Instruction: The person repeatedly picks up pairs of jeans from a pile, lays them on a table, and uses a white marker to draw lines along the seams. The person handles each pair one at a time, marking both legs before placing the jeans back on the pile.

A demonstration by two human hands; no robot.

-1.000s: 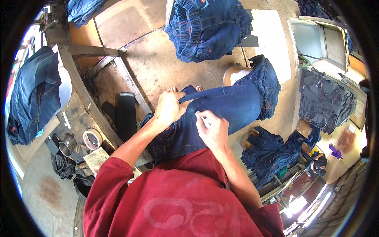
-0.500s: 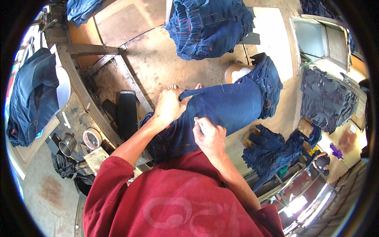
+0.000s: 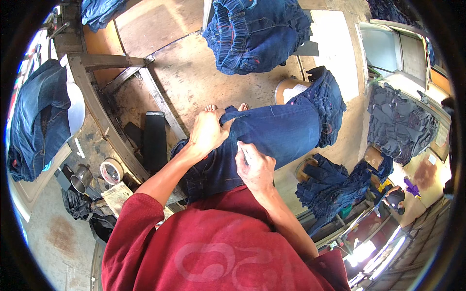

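Gripping a folded edge of the denim garment [image 3: 281,128] with closed left-hand [image 3: 209,132] fingers — probably to tension it — just this side of the denim stack [image 3: 257,39]. Pinching a small pale object [image 3: 240,143], hard to identify, with tightly curled right-hand [image 3: 256,169] fingers.

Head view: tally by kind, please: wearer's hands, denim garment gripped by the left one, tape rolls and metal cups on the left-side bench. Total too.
Hands: 2 (left hand, right hand)
Gripped denim garment: 1
Tape roll: 1
Metal cup: 1
Total: 5
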